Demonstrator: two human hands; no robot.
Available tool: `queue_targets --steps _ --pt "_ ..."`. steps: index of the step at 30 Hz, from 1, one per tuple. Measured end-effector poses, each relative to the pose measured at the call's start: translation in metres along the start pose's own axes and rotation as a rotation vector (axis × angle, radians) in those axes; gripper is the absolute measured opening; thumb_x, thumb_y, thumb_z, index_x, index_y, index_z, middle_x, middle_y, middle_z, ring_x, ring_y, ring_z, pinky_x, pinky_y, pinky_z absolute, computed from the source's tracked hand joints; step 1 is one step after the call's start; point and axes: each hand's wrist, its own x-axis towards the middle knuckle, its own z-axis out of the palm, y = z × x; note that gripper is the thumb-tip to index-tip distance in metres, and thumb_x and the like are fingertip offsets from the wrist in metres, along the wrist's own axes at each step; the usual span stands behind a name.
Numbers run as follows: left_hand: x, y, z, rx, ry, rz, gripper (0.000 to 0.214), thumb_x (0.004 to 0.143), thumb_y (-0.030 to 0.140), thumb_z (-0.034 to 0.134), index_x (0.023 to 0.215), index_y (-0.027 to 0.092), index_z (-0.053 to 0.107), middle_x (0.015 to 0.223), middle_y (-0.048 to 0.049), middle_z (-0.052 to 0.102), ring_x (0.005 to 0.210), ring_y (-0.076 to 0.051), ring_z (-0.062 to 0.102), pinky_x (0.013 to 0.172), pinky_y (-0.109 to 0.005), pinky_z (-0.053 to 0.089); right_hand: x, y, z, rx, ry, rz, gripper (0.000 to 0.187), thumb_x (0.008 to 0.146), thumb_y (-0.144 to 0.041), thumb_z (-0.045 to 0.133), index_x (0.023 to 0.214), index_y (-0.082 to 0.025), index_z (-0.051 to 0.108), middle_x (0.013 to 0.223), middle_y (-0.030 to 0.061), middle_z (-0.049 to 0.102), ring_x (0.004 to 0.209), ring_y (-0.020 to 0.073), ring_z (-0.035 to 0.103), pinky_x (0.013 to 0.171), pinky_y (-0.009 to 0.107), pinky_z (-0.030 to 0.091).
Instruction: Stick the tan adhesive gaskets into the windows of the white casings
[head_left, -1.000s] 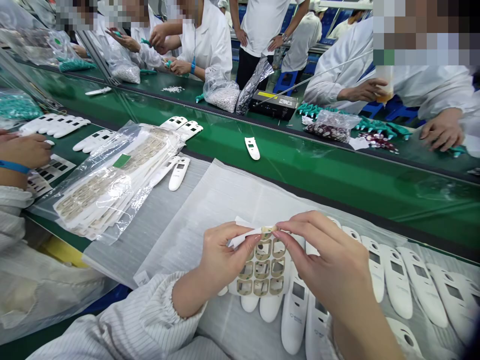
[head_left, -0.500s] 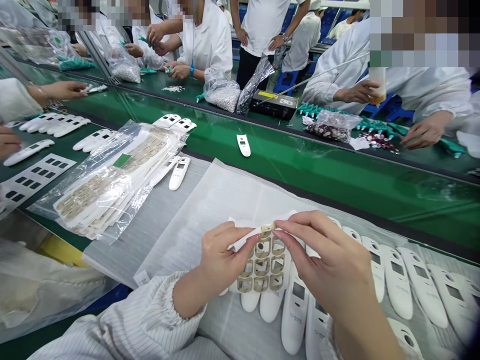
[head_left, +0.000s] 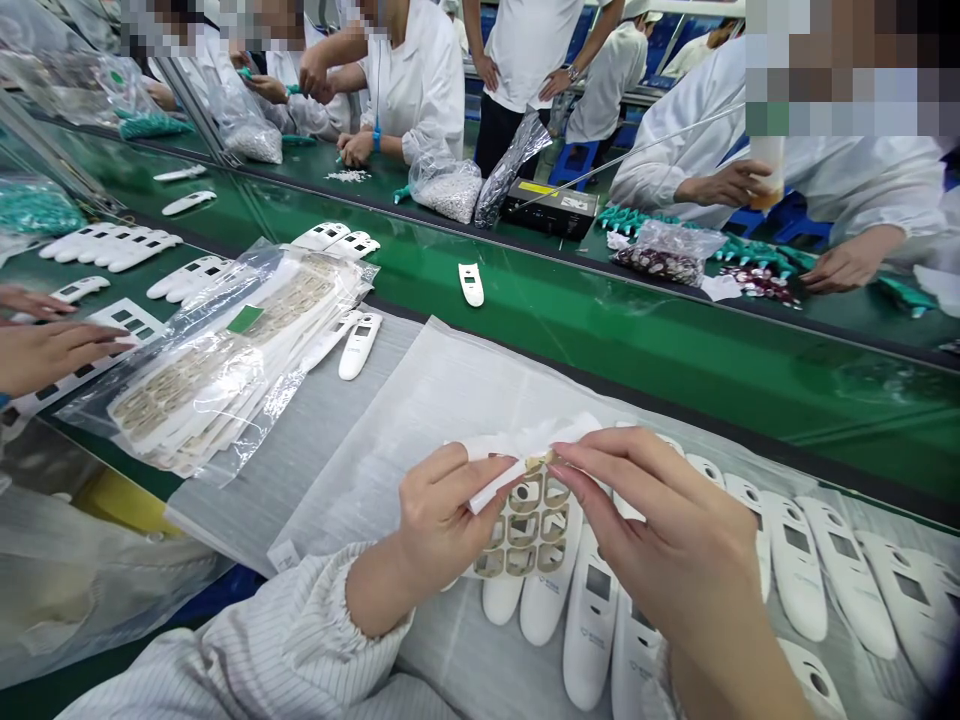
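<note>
My left hand point(head_left: 450, 510) is closed on a sheet of beige ring-shaped stickers point(head_left: 523, 530), its white backing curled over between thumb and fingers. At the sheet's top edge, the thumb and forefinger of my right hand point(head_left: 660, 520) pinch a beige sticker point(head_left: 541, 462); whether it is fully off the backing is hidden. Under and around my hands lie white plastic thermometer-like shells point(head_left: 589, 630) with a small window and a round hole. More such shells point(head_left: 799, 560) stand in a row to the right of my right hand.
A clear bag of sticker sheets point(head_left: 225, 370) lies at left, with a white shell point(head_left: 360, 346) beside it. Another shell point(head_left: 471, 285) rests on the green belt point(head_left: 600, 310). A co-worker's hand point(head_left: 60, 350) is over a sheet with black windows point(head_left: 127, 318). Other people sit across the belt.
The shell on the belt has shifted left. My hands stay nearly in place while the sheet's backing bends more. At left, a co-worker's hands have moved onto the black-windowed sheet.
</note>
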Motion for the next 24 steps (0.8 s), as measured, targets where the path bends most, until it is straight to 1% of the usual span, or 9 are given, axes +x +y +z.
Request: queue_targets --steps 3,6,9,13,18,21,24 --pt "0.0009 0.0001 -0.0011 -0.011 0.016 0.034 0.013 0.083 0.016 0.069 0.095 0.018 0.074 0.076 -0.0060 0.074 0.066 -0.015 0.067 0.059 -0.024 0.056 -0.0011 -0.0003 -0.0001 0.031 0.032 -0.013 0.022 0.083 -0.003 0.066 0.096 -0.021 0.065 0.086 -0.0003 0.067 0.075 0.0102 0.065 0.072 0.023 0.052" --pt "0.0022 0.0005 -0.0017 -0.027 0.028 0.063 0.013 0.083 0.015 0.070 0.095 0.017 0.073 0.079 -0.0073 0.074 0.069 -0.016 0.069 0.061 -0.024 0.058 -0.0010 -0.0005 0.0001 0.048 0.065 -0.038 0.023 0.080 0.000 0.067 0.093 -0.018 0.065 0.085 0.0001 0.068 0.074 0.0093 0.064 0.073 0.022 0.052" --pt "0.0026 0.0003 -0.0015 -0.034 0.044 0.076 0.014 0.082 0.013 0.070 0.095 0.017 0.073 0.079 -0.0074 0.074 0.070 -0.016 0.070 0.062 -0.024 0.059 -0.0002 -0.0005 0.0001 0.050 0.078 -0.064 0.024 0.077 0.003 0.069 0.091 -0.016 0.065 0.084 0.0010 0.068 0.074 0.0086 0.063 0.076 0.021 0.051" --pt "0.0022 0.0000 -0.0009 -0.043 0.058 0.084 0.015 0.081 0.013 0.071 0.096 0.017 0.073 0.078 -0.0076 0.074 0.069 -0.016 0.069 0.062 -0.024 0.059 -0.0006 -0.0004 -0.0001 0.058 0.076 -0.076 0.024 0.076 0.004 0.069 0.090 -0.015 0.065 0.085 0.0018 0.070 0.079 0.0086 0.063 0.082 0.020 0.051" --pt "0.0023 0.0010 -0.0011 -0.047 0.051 0.090 0.016 0.081 0.012 0.071 0.096 0.015 0.073 0.081 -0.0088 0.074 0.073 -0.016 0.070 0.065 -0.024 0.059 -0.0002 -0.0015 -0.0003 0.055 0.070 -0.052 0.022 0.079 0.001 0.069 0.090 -0.017 0.062 0.081 0.0004 0.070 0.078 0.0087 0.064 0.079 0.019 0.050" --pt "0.0023 0.0011 -0.0020 -0.049 0.039 0.076 0.018 0.080 0.009 0.070 0.097 0.016 0.073 0.081 -0.0082 0.074 0.072 -0.015 0.069 0.063 -0.023 0.058 0.0014 -0.0011 -0.0016 0.019 0.059 -0.009 0.019 0.082 -0.006 0.069 0.096 -0.017 0.061 0.082 0.0001 0.069 0.078 0.0078 0.064 0.076 0.016 0.048" --pt "0.0020 0.0012 -0.0032 -0.036 0.019 0.078 0.018 0.081 0.009 0.070 0.097 0.016 0.072 0.080 -0.0076 0.074 0.071 -0.015 0.069 0.064 -0.022 0.057 0.0015 0.0009 -0.0029 0.038 -0.015 -0.014 0.023 0.084 -0.006 0.066 0.105 -0.016 0.063 0.089 0.0027 0.067 0.083 0.0088 0.063 0.077 0.018 0.048"
